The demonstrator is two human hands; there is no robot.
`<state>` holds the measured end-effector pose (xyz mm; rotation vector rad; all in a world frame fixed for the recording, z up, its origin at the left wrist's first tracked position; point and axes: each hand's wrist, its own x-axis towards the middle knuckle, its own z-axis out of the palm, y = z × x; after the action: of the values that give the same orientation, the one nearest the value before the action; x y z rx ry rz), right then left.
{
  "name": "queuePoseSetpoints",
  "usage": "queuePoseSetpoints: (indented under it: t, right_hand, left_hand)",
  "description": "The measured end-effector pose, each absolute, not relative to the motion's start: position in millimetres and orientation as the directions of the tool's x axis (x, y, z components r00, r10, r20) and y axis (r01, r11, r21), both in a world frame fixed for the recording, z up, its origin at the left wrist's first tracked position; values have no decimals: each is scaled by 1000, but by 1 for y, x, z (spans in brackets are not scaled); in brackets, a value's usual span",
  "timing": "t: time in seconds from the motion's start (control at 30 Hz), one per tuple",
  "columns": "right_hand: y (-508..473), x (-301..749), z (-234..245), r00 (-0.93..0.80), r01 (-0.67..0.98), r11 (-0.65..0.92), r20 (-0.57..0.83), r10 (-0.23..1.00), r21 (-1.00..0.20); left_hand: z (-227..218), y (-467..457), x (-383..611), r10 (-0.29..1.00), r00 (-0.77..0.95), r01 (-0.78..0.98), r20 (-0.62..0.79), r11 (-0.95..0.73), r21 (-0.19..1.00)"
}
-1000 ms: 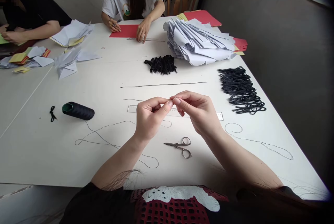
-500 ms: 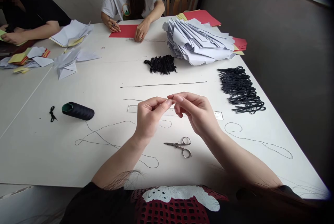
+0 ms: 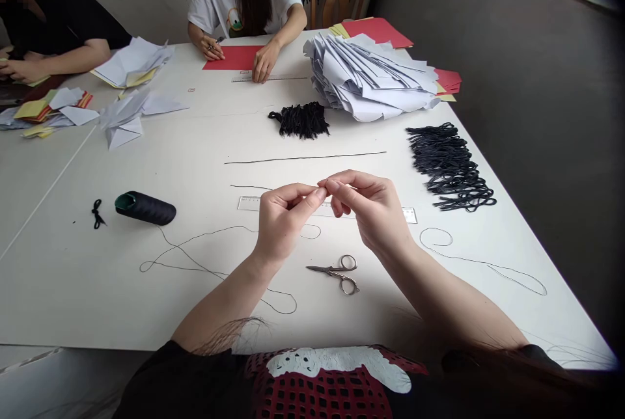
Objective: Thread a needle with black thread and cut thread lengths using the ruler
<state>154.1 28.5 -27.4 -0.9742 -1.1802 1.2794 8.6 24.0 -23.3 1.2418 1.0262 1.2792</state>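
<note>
Here, fingers (image 3: 317, 194) meet above a faintly numbered ruler (image 3: 250, 203).

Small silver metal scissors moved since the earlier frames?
No: the small silver scissors lie in the same spot relative to the clear plastic ruler, on the white table.

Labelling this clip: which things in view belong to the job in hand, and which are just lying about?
Likely belonging, around the pinching left hand and right hand:
black thread spool
scissors
clear ruler
looped black cords
black cord bundle

Likely just lying about:
white paper stack
red paper behind it
loose papers on the left
</note>
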Motion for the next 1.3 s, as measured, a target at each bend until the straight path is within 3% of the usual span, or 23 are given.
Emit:
queuePoseSetpoints:
  t: [0.37,0.53,0.73,0.93,1.3]
  right_hand:
    - [27,150,-22,-199,-274,-111,-56,978,-955]
    - [30,149,-29,-118,-293,-74,-41,992,-953]
    - [30,152,-27,-104,-304,96,133,986,-948]
    - [30,154,-20,-142,-341,-63,-15,990,-938]
    - [27,157,-15,-129,-336,-78,-36,991,-939]
  left_hand:
    - [-24,26,9,992,42,-139,121,-114,984]
    - [-30,26,8,988,42,-63,146,-143,988]
    - [-29,25,9,984,103,-92,145,-136,987]
    - [-28,25,9,981,191,-161,35,-4,987]
    - [-23,22,7,994,22,-113,106,-103,988]
